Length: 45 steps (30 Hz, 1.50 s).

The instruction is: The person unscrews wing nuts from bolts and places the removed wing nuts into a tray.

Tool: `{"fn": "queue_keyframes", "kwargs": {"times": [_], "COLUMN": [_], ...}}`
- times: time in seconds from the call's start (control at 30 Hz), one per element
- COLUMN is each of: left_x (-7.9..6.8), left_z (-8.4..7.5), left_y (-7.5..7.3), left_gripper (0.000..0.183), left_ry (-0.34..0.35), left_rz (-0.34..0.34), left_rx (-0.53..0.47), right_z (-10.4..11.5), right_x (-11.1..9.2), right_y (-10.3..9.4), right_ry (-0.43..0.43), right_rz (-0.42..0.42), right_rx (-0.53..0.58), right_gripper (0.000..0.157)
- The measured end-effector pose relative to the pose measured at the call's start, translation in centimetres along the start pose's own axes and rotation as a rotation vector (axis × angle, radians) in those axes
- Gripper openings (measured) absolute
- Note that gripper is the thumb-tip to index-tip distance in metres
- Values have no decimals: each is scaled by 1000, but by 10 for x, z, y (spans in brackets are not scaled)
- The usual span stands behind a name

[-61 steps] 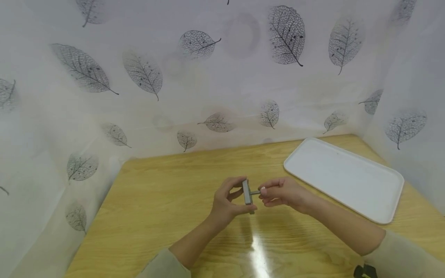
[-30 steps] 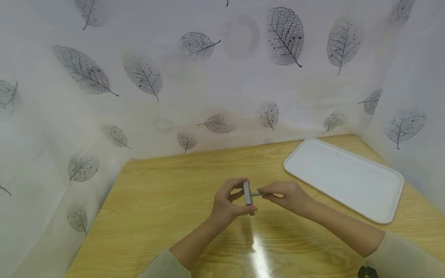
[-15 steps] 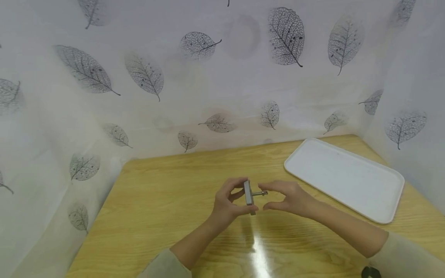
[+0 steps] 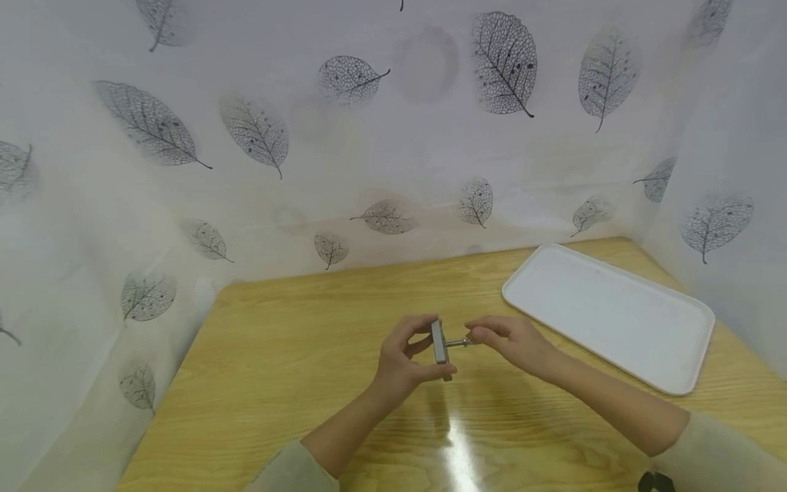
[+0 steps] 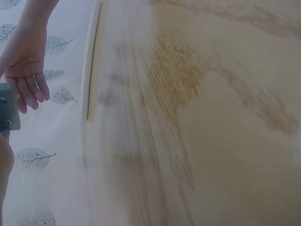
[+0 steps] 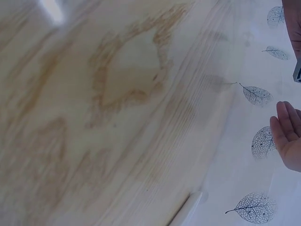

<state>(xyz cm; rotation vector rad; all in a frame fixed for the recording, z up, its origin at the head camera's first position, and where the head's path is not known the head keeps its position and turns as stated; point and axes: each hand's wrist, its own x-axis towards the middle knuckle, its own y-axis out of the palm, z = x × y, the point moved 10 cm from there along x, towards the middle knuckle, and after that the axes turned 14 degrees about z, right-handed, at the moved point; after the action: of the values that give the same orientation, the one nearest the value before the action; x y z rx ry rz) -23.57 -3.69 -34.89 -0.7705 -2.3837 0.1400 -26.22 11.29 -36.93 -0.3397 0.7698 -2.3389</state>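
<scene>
My left hand [image 4: 402,359] holds a grey metal block [image 4: 438,342] upright above the table, thumb below and fingers over its top. A thin metal bolt [image 4: 455,343] sticks out of the block toward the right. At the bolt's outer end, the thumb and forefinger of my right hand [image 4: 513,343] pinch it. Two round holes show in the block [image 5: 8,110] at the left edge of the left wrist view, with the right hand [image 5: 28,77] behind it. Only part of the right hand [image 6: 289,136] and a corner of the block [image 6: 297,73] enter the right wrist view.
A white rectangular tray [image 4: 609,318] lies at the right back of the wooden table [image 4: 295,355]. Leaf-patterned white sheeting [image 4: 393,150] rises behind the table and along its sides. Something small and black [image 4: 654,482] shows beneath the right sleeve.
The right thumb and fingers let go of the bolt and spread apart half a second ago, and now they are back together at its end. The left hand and block stay nearly still.
</scene>
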Motion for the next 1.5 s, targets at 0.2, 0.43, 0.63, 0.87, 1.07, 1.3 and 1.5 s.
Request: {"fn": "queue_keyframes", "kwargs": {"times": [0.2,0.43,0.63,0.87,1.07,1.3,1.5], "left_x": [1,1,0,1,1,1,1], "left_z": [1,0,1,4,5,3,0], "left_y": [-1,-2,-2,-1,-1,-2,-1], "left_gripper": [69,71,71,71,71,70,69], "left_ry": [-8,-17,-12,-21,-32,-30,-7], "left_rz": [-9,-18,-17,-4,-6,-11,-1], "left_rx": [0,2,4,3,-11,-7,11], "right_z": [-18,-30,-30,-31,-28,-20,-6], "right_x": [4,3,3,7,8,9,6], "right_y": [2,18,30,33,27,15,6], "right_ry": [107,251,301,286,218,132,46], "right_rz": [37,99,167,198,184,83,8], "right_rx": [321,642,775,879,756,475,227], "right_gripper": [45,51,41,15,25,46,38]}}
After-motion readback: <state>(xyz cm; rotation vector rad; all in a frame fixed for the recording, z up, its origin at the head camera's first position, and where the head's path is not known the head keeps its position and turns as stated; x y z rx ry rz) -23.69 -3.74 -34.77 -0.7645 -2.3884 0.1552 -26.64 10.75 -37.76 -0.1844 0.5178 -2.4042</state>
